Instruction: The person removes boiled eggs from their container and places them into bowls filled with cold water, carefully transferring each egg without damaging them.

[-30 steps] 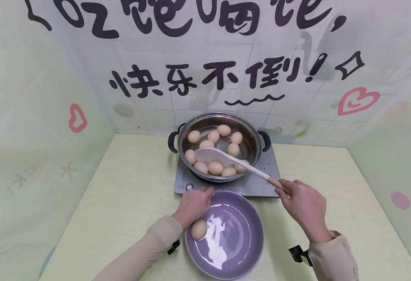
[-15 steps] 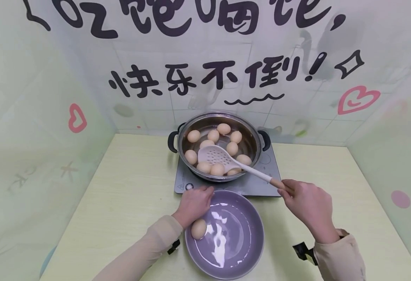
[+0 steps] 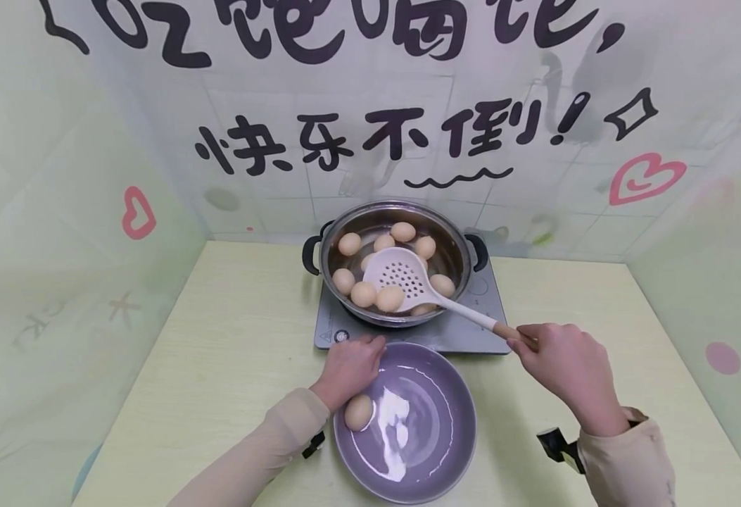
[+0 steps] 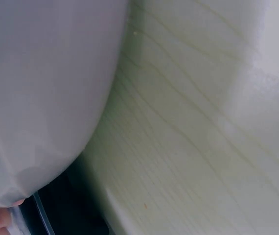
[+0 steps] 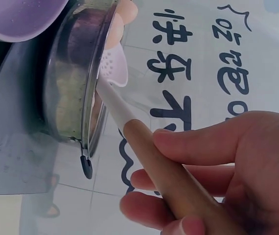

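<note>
My right hand (image 3: 569, 370) grips the wooden handle of a white slotted spoon (image 3: 398, 273), thumb along the top in the right wrist view. The spoon's perforated head is tilted inside the steel pot (image 3: 449, 232). An egg (image 3: 390, 298) overlaps the head's near left edge, and a second egg (image 3: 364, 294) sits right beside it. Several more eggs (image 3: 350, 243) lie around the pot, some partly hidden by the spoon. My left hand (image 3: 350, 366) holds the upper left rim of a purple bowl (image 3: 465, 422); a fingertip shows under the bowl in the left wrist view. One egg (image 3: 359, 412) rests inside the bowl.
The pot stands on a grey induction cooker (image 3: 480, 334), its black handles (image 3: 311, 255) sticking out left and right. The bowl sits right at the cooker's front edge on a pale wooden table (image 3: 237, 317). Printed wall sheets (image 3: 370, 169) enclose the back and sides.
The spoon's head has turned from back-up to showing its holes and risen slightly among the eggs, shifting some. My right hand has moved a little right. The left hand and bowl stay put.
</note>
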Motion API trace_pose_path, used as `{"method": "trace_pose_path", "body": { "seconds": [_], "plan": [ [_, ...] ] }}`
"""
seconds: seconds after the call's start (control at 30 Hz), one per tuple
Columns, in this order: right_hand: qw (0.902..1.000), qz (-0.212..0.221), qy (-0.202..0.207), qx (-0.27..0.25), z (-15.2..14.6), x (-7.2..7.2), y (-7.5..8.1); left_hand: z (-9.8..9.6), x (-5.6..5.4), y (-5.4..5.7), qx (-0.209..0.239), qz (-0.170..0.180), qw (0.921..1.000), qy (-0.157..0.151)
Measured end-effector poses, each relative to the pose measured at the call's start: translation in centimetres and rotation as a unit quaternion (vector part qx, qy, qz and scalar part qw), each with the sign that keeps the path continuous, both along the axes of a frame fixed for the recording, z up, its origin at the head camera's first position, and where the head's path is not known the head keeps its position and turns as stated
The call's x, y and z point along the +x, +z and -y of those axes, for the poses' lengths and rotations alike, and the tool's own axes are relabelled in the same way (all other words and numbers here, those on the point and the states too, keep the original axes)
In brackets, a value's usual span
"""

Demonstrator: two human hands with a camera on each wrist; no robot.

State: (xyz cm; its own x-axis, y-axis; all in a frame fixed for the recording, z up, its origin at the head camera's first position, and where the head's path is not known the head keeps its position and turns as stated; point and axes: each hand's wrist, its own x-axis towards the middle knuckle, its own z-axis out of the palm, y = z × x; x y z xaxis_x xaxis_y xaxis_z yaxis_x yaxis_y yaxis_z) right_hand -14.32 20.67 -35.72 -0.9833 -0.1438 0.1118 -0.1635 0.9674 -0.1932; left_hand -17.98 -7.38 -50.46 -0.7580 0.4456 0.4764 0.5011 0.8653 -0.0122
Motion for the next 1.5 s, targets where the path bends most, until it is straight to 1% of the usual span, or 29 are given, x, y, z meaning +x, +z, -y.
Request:
{"method": "trace_pose_path", "body": {
  "seconds": [0.23, 0.33, 0.57, 0.77, 0.87, 1.03, 1.2, 1.37, 1.5],
  "plan": [
    [0.9989, 0.039, -0.015, -0.020, -0.2, 0.0, 0.6, -0.1, 0.0, 0.1, 0.001, -0.006, 1.0000, 0.000],
    [0.9983, 0.052, -0.020, -0.018, -0.4, 0.0, 0.7, -0.1, -0.1, 0.0, 0.004, -0.009, 0.9999, -0.002],
    [0.9978, 0.061, -0.018, -0.017, -1.4, 0.5, 1.5, 0.0, 0.0, 0.0, 0.008, -0.014, 0.9999, -0.003],
    [0.9985, 0.051, -0.012, -0.015, -2.1, 1.3, 2.2, 0.1, -0.1, -0.2, 0.003, -0.011, 0.9999, -0.003],
    [0.9989, 0.042, -0.012, -0.017, -2.5, 2.2, 2.6, 0.1, -0.2, -0.2, 0.002, -0.009, 1.0000, -0.003],
    [0.9995, 0.017, -0.017, -0.019, -3.2, 4.4, 2.9, 0.1, -0.3, -0.3, 0.006, -0.004, 1.0000, -0.004],
    [0.9997, 0.004, -0.017, -0.015, -4.1, 6.7, 2.8, 0.0, -0.3, -0.2, 0.008, -0.001, 1.0000, -0.003],
    [0.9991, 0.014, -0.031, -0.027, -5.1, 8.7, 2.0, 0.0, -0.3, -0.1, 0.003, 0.000, 1.0000, 0.002],
    [0.9978, 0.043, -0.045, -0.025, -6.0, 9.6, 1.3, -0.1, -0.4, -0.2, 0.001, 0.003, 0.9999, 0.010]
  ]
}}
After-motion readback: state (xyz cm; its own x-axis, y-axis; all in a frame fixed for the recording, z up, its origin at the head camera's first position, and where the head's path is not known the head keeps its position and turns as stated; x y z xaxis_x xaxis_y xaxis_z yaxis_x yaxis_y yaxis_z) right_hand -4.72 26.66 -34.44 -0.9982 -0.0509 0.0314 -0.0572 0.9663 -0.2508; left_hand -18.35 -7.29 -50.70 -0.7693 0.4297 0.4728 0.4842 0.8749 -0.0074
